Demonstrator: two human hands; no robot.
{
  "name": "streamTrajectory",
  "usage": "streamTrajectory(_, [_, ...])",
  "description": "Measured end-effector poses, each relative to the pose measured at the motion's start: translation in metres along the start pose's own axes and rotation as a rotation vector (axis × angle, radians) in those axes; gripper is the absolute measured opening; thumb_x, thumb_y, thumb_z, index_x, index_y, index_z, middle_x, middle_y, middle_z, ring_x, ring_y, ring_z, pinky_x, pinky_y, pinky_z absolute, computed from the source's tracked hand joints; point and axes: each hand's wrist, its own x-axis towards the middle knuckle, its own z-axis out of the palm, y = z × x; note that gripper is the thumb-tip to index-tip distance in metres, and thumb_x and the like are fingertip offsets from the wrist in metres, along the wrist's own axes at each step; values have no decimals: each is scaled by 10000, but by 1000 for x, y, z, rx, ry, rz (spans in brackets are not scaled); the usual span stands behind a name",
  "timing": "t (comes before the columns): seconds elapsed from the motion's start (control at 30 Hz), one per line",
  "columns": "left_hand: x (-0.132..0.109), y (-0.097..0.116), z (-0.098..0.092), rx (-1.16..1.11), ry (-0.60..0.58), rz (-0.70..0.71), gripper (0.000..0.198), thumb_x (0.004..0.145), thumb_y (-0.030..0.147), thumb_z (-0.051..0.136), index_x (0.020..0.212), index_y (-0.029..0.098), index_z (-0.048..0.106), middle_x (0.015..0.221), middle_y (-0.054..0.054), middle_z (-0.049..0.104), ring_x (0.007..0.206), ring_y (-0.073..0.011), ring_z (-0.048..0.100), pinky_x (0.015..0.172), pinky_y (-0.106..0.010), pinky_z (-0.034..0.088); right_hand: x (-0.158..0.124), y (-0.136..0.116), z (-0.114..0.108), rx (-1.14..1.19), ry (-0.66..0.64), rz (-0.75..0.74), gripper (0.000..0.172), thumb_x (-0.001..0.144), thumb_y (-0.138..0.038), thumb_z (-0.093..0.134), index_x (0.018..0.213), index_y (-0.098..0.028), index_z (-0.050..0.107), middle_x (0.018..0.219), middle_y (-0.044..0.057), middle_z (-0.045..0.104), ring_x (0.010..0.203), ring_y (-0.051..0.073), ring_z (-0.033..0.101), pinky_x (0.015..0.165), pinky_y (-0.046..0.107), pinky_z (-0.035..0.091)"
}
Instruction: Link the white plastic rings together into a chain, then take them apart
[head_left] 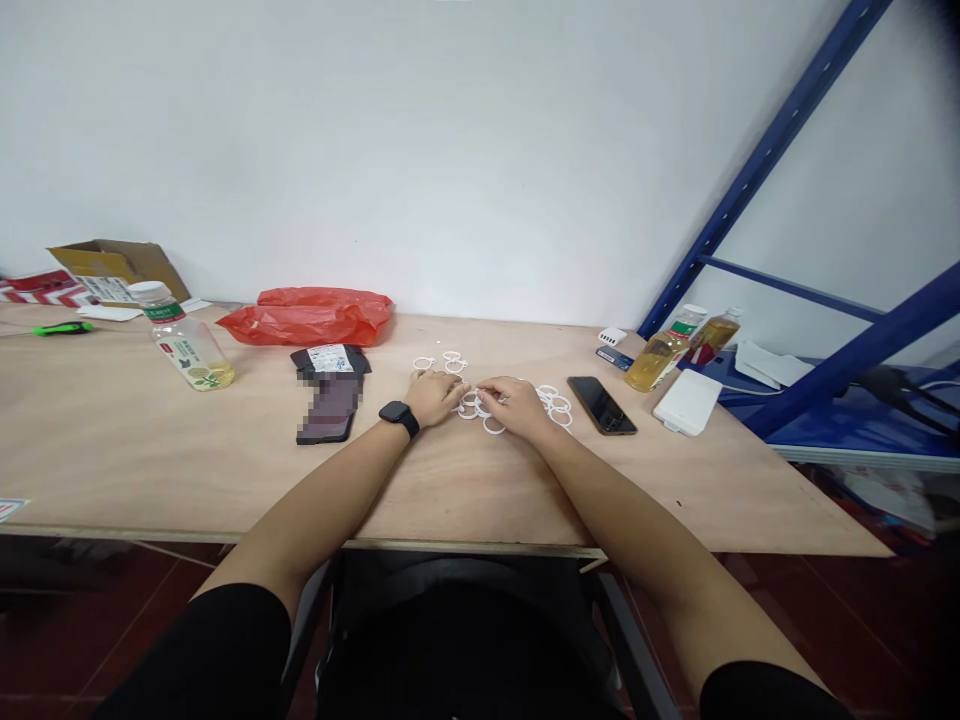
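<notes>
At the plywood table point(465, 490), the left hand point(435, 398) and right hand point(517, 408) seem busy handling white rings point(556, 400), fingers curled, any pinch unclear from here; the next move calls for fingertip care.

The right hand point(513, 405) partly hides the white rings point(556, 404).

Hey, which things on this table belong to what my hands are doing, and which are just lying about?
Seemingly part of the job:
white rings, clustered around your left hand and right hand

Apparently just lying about:
red plastic bag
phone
bottle on the left
amber-filled bottle near the phone
white rectangular case
green-handled tool
</notes>
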Motion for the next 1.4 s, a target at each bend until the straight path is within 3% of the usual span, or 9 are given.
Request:
streamTrajectory(0.1, [0,-6,-4,40,17,-92,411,937,463,433,873,209,750,923,-112,732,957,-278,634,931,-462,348,0,1,0,5,-6,18,179,875,-259,605,987,-221,740,947,33,762,835,175,695,789,303,513])
streamTrajectory(0.23, [0,-16,-5,55,24,-169,277,852,428,575,894,231,765,868,-88,749,898,-276,648,886,-433,370,-1,2,0,9,-2,27,177,870,-246,605,984,-224,739,963,33,764,857,177,703,796,303,517])
streamTrajectory(0.43, [1,-25,-6,119,-24,-117,316,864,453,578,1047,261,750,914,-85,748,883,-258,662,839,-370,409,-1,2,1,5,-2,13,176,875,-249,604,989,-231,737,963,30,763,863,178,705,799,302,521])
streamTrajectory(0.6, [1,-26,-7,155,-60,-74,290,894,390,532,1011,256,761,947,-93,728,852,-236,661,757,-317,442,0,3,1,4,-3,9,175,870,-245,606,983,-236,739,961,31,764,852,177,705,799,299,524])
streamTrajectory(0.7, [1,-24,-8,149,-19,-67,274,893,365,538,947,228,768,929,-99,720,835,-243,656,761,-335,454,-1,5,2,4,-5,6,186,873,-249,604,1004,-234,735,966,34,762,844,177,700,799,303,523])
streamTrajectory(0.8, [1,-16,-11,68,93,-34,243,893,330,553,944,211,759,923,-87,712,823,-220,648,765,-326,468,-1,3,1,9,12,-4,210,875,-250,601,1045,-228,723,959,37,754,846,174,692,813,302,517])
streamTrajectory(0.97, [-5,8,-20,-144,258,218,212,916,297,552,970,199,732,850,-60,692,776,-166,628,784,-307,486,0,-9,0,60,40,-35,245,881,-270,614,1103,-221,704,946,48,746,844,181,682,831,315,516])
streamTrajectory(1.1, [-10,22,-21,-225,256,262,231,936,327,537,963,202,730,792,-42,699,689,-142,613,722,-286,491,0,-14,0,110,45,-27,234,896,-264,600,1100,-245,713,1012,44,753,899,191,693,855,323,524])
streamTrajectory(1.4, [-10,18,-20,-371,213,234,236,941,376,553,923,212,721,885,-39,745,764,-155,668,724,-278,519,-1,-9,0,89,70,-69,209,926,-280,572,1040,-255,745,963,43,767,885,199,708,833,321,533])
